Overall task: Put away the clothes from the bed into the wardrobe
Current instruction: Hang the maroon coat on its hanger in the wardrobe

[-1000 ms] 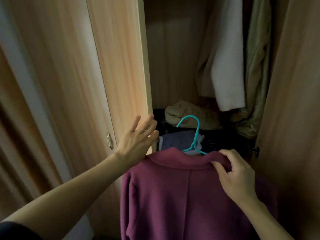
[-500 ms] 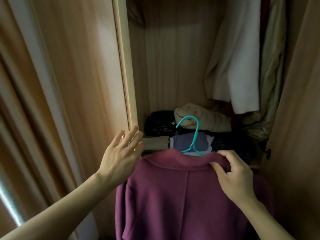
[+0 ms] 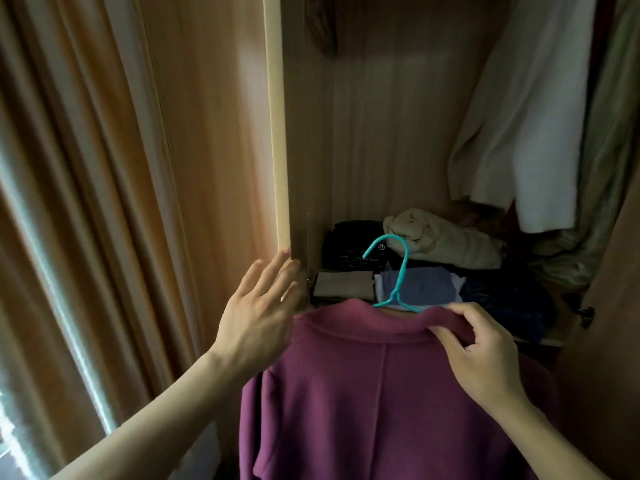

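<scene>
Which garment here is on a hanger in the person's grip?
The plum wool coat on the teal hanger, pinched at its collar by the right hand; the others hang or lie folded inside.

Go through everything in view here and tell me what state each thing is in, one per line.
Left door: open.
Coat: on the hanger, held up, not yet hung in the wardrobe.
Hanger: hook free, on no rail.
Left hand: open, fingers at the door edge.
Right hand: pinching the coat collar.
White garment: hanging.
Folded clothes: stacked on the shelf.

Brown curtains [image 3: 79,202] hang in folds at the left, with a strip of bright window [image 3: 10,441] at the near-left corner.
</scene>
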`<state>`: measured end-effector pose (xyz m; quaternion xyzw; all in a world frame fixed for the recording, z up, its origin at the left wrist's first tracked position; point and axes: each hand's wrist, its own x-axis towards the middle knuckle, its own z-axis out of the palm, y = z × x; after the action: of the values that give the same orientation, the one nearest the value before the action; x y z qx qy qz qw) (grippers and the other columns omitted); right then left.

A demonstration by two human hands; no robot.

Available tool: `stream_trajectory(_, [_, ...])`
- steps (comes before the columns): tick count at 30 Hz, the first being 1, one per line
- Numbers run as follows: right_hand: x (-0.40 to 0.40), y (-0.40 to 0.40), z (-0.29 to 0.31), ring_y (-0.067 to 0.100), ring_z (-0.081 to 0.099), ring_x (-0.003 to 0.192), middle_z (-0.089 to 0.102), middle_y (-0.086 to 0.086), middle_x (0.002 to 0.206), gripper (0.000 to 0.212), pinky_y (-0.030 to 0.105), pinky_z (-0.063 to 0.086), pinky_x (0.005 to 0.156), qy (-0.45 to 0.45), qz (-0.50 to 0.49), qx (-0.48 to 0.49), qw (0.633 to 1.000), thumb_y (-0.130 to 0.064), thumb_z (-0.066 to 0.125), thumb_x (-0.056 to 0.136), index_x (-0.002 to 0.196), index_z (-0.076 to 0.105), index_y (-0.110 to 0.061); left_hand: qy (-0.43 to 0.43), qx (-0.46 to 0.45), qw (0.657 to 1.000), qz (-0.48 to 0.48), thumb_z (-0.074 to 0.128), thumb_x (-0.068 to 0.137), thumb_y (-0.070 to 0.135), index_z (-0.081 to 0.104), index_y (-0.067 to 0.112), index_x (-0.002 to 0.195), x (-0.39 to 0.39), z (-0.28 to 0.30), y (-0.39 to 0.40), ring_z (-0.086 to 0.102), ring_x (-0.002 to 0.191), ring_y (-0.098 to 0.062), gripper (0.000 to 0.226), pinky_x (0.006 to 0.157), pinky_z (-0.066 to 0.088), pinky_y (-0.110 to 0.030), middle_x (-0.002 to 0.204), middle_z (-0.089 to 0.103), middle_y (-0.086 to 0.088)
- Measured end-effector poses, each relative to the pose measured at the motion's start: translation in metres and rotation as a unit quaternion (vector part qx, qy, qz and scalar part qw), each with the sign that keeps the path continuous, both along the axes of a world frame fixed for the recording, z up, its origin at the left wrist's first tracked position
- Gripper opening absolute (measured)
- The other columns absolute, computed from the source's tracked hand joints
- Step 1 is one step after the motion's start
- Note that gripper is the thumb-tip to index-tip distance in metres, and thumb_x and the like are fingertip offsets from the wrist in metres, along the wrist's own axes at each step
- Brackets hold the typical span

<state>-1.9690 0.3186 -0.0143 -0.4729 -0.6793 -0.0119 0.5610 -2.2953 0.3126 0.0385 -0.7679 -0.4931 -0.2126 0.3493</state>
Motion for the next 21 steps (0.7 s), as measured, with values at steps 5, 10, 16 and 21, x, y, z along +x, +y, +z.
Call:
stream_trajectory(5, [-0.03, 0.003, 0.006, 0.011, 0.065, 0.075, 0.066, -0.018, 0.09, 0.021, 0.036, 0.054, 0.063, 0.002, 0.032, 0.006, 0.999, -0.025, 0.078, 0.08, 0.097, 0.067, -0.02, -0.03, 0.003, 1.0, -0.007, 0.037, 0.083, 0.012, 0.065, 0.003, 0.108, -0.029, 0.0, -0.002, 0.028, 0.147, -0.034, 0.039, 0.114, 0.032, -0.051, 0.136, 0.055, -0.015])
stream_trajectory(10, [-0.051, 0.008, 0.008, 0.009, 0.065, 0.079, 0.066, -0.017, 0.09, 0.021, 0.031, 0.052, 0.066, 0.013, 0.059, 0.005, 0.998, -0.029, 0.076, 0.08, 0.096, 0.066, -0.02, -0.089, -0.012, 0.996, 0.003, 0.052, 0.084, 0.013, 0.06, 0.004, 0.116, -0.051, 0.001, -0.006, 0.027, 0.147, -0.036, 0.034, 0.109, 0.039, -0.052, 0.131, 0.057, -0.012])
stream_trajectory(16, [-0.059, 0.013, 0.011, 0.006, 0.065, 0.081, 0.067, -0.015, 0.089, 0.021, 0.029, 0.053, 0.069, 0.009, 0.059, 0.012, 0.998, -0.02, 0.079, 0.079, 0.096, 0.067, -0.019, -0.105, -0.006, 0.994, 0.032, 0.053, 0.088, 0.028, 0.062, 0.01, 0.117, -0.057, 0.001, -0.009, 0.03, 0.146, -0.032, 0.035, 0.11, 0.034, -0.053, 0.13, 0.061, -0.006])
stream_trajectory(21, [-0.058, 0.017, 0.016, 0.005, 0.065, 0.081, 0.066, -0.015, 0.089, 0.021, 0.028, 0.053, 0.068, 0.006, 0.049, 0.023, 0.999, -0.021, 0.079, 0.08, 0.096, 0.067, -0.019, -0.115, 0.004, 0.993, -0.008, 0.056, 0.088, 0.034, 0.064, 0.011, 0.115, -0.031, 0.005, -0.013, 0.047, 0.135, -0.028, 0.036, 0.109, 0.037, -0.05, 0.123, 0.064, -0.004])
